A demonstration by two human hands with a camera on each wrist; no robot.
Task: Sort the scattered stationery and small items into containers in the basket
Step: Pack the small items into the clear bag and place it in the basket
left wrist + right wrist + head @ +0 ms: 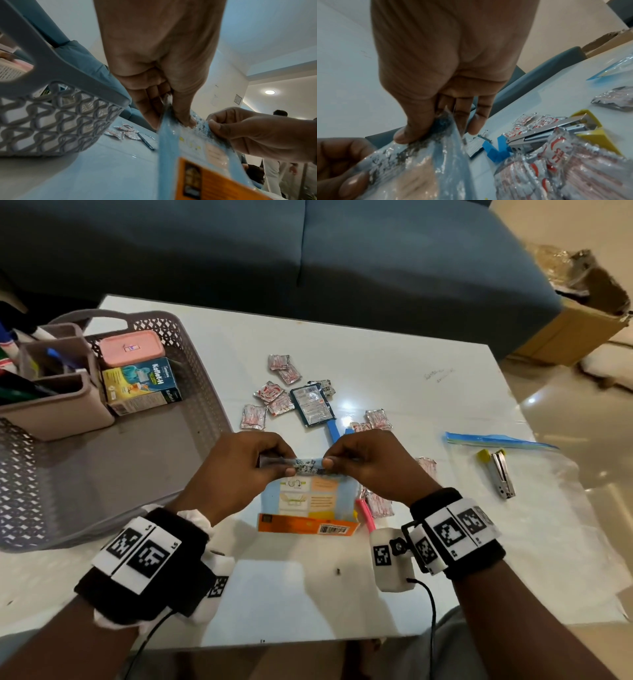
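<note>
A light-blue and orange plastic packet point(308, 503) hangs just above the table in front of me. My left hand point(285, 466) pinches the left part of its top edge between thumb and fingers. My right hand point(329, 462) pinches the same edge a little to the right. The left wrist view shows the packet point(197, 155) under the left hand point(181, 120); the right wrist view shows its crinkled top point(412, 159) under the right thumb point(404, 135). The grey lattice basket point(191, 392) stands to the left, holding a pen organiser point(58, 409), a pink case point(132, 348) and a medicine box point(144, 386).
Several red-and-white sachets point(274, 398) and a dark blue packet point(312, 405) lie beyond my hands. A blue clip point(334, 430) and a pink pen point(364, 513) sit near the packet. A stapler point(500, 475) rests on a clear zip bag point(534, 501) at the right. A blue sofa lies behind the table.
</note>
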